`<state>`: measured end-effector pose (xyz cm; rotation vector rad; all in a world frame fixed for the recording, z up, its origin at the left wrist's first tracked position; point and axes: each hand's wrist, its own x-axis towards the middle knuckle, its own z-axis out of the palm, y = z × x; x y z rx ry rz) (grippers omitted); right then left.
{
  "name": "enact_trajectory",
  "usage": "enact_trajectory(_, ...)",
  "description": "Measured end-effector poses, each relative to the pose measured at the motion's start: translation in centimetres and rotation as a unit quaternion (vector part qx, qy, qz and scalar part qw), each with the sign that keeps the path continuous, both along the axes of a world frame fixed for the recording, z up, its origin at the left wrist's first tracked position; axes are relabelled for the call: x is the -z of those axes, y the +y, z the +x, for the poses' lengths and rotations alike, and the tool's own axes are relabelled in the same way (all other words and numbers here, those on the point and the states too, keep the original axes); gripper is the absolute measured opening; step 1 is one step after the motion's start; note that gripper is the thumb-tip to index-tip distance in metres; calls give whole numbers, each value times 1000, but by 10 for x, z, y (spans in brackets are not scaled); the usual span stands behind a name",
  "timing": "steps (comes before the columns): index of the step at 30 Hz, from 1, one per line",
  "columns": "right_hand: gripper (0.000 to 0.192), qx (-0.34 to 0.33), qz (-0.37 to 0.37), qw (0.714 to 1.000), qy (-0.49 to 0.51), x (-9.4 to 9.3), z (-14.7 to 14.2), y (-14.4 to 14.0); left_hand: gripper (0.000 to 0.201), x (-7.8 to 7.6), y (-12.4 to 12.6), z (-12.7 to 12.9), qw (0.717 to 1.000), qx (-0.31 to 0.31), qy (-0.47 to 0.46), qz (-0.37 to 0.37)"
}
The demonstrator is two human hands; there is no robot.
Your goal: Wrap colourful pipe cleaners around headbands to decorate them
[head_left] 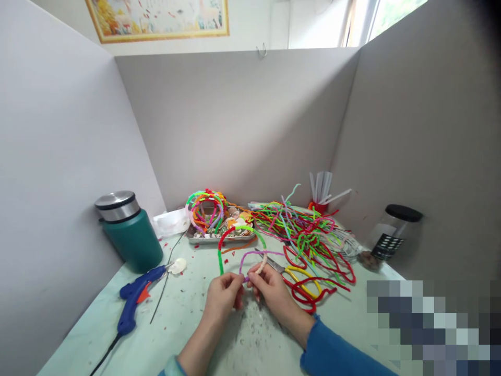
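Note:
My left hand and my right hand are close together above the table, fingers pinched. Between them is an upright multicoloured pipe cleaner ring, with red, green and cream stretches. A purple pipe cleaner curves up from my fingertips inside the ring, its free end pointing right. Where the two pieces meet is partly hidden by my fingers. Just right of my right hand lie scissors with yellow handles, and red pipe cleaners overlap them.
A metal tray holds small pieces and several finished rings. Loose pipe cleaners are heaped at the back right. On the left are a blue glue gun and a green bottle; a black-lidded jar stands right.

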<state>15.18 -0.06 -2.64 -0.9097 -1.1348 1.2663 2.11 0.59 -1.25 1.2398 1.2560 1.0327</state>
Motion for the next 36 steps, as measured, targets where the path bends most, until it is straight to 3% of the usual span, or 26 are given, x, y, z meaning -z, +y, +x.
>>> enact_trajectory(12,26,0,4,1000,-4,1,0,0,27,1,1,2,996,-31,-58,-55)
enact_trajectory(18,25,-2,-46,995,93,1,4,4,28,-3,-7,0,991,-52,75,96)
enact_trajectory(26,23,-10,-49,988,149,0,7,5,24,-6,-13,-3,911,-9,245,332)
enact_trajectory(30,23,-33,-44,988,146,2,6,4,24,-3,-10,-4,895,-12,253,367)
enact_trajectory(36,24,-39,-42,990,132,1,6,2,21,-4,-10,-4,898,-22,246,365)
